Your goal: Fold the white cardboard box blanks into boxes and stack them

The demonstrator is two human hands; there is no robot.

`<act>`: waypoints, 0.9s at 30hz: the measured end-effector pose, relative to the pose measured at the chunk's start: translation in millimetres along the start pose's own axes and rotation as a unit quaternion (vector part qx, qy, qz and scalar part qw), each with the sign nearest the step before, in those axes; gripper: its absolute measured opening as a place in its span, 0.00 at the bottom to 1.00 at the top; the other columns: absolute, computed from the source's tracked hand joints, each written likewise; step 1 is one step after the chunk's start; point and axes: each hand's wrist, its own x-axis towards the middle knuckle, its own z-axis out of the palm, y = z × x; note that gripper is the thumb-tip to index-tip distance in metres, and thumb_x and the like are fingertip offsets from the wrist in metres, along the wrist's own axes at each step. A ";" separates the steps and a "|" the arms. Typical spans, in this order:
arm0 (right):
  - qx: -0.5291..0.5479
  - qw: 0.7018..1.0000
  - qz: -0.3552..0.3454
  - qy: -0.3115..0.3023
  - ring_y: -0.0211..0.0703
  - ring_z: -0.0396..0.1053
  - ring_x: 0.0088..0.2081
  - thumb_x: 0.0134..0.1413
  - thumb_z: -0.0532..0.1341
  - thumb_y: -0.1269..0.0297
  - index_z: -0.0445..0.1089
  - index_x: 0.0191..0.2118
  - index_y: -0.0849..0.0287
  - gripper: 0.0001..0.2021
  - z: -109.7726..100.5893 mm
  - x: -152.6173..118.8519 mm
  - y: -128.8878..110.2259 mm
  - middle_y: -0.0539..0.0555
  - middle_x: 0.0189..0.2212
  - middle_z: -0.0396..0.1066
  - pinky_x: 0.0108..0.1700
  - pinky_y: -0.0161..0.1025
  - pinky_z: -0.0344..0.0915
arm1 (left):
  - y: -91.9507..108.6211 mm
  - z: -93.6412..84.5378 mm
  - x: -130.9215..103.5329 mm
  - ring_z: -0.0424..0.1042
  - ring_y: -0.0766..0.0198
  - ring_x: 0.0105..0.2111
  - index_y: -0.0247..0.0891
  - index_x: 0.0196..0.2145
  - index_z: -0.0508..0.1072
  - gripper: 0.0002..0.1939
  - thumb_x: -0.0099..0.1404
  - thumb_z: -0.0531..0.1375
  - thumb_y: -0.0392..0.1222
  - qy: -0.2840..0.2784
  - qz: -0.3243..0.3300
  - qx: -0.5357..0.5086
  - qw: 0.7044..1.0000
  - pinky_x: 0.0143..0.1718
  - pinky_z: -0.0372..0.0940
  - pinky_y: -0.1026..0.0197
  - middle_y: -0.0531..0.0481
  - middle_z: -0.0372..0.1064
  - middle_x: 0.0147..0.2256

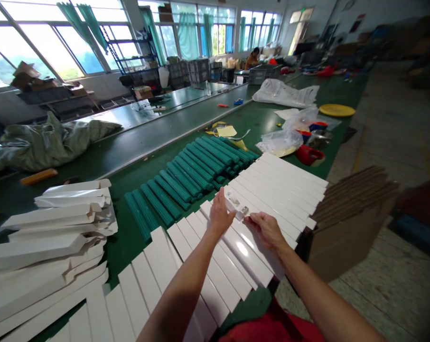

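Long white boxes (275,190) lie side by side in a slanting row on the green table. My left hand (220,213) rests at the left of a small clear plastic piece (242,212), its fingers stretched out and close together over the boxes. On the other side of that piece is my right hand (266,230), with thumb and index finger pinched at its edge. Another small clear piece (232,198) lies just beyond. Behind the boxes sit several green ribbed bundles (172,190).
Open white cartons (58,237) are piled at the left. Brown cardboard sheets (343,223) stand at the right table edge. Plastic bags (286,137), red cups (309,155) and a yellow disc (337,110) lie farther back. A person (252,59) sits in the distance.
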 end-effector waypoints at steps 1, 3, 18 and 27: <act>-0.001 1.000 0.001 -0.003 0.39 0.72 0.30 0.31 0.77 0.56 0.65 0.20 0.58 0.20 -0.6 0.3 -0.2 0.50 0.23 0.73 0.41 0.35 0.73 | -1.8 3.2 4.5 0.58 0.45 0.62 0.37 0.68 0.40 0.53 0.54 0.67 0.38 -0.009 -0.009 -0.002 1.000 0.61 0.58 0.43 0.34 0.57 0.62; 0.001 1.000 0.006 -0.011 0.39 0.73 0.31 0.31 0.76 0.56 0.65 0.20 0.58 0.20 -1.5 0.6 -1.0 0.51 0.24 0.74 0.42 0.35 0.73 | -7.6 5.4 9.5 0.60 0.43 0.61 0.37 0.68 0.40 0.59 0.48 0.71 0.42 -0.032 -0.006 0.003 0.999 0.60 0.60 0.41 0.34 0.60 0.60; 0.015 0.998 0.045 -0.028 0.42 0.73 0.31 0.27 0.77 0.58 0.61 0.19 0.58 0.22 -4.4 -5.2 -20.5 0.52 0.23 0.73 0.46 0.43 0.73 | -7.8 18.9 3.7 0.56 0.40 0.62 0.32 0.67 0.41 0.64 0.43 0.73 0.50 0.000 0.003 0.051 0.999 0.62 0.57 0.41 0.31 0.55 0.63; -0.024 0.998 0.051 -0.011 0.39 0.72 0.26 0.31 0.76 0.53 0.64 0.21 0.59 0.22 -7.0 -1.1 -11.2 0.53 0.20 0.72 0.39 0.38 0.74 | -4.5 16.1 7.1 0.52 0.38 0.64 0.33 0.66 0.48 0.59 0.45 0.71 0.58 -0.051 -0.018 0.036 0.998 0.63 0.54 0.39 0.30 0.50 0.65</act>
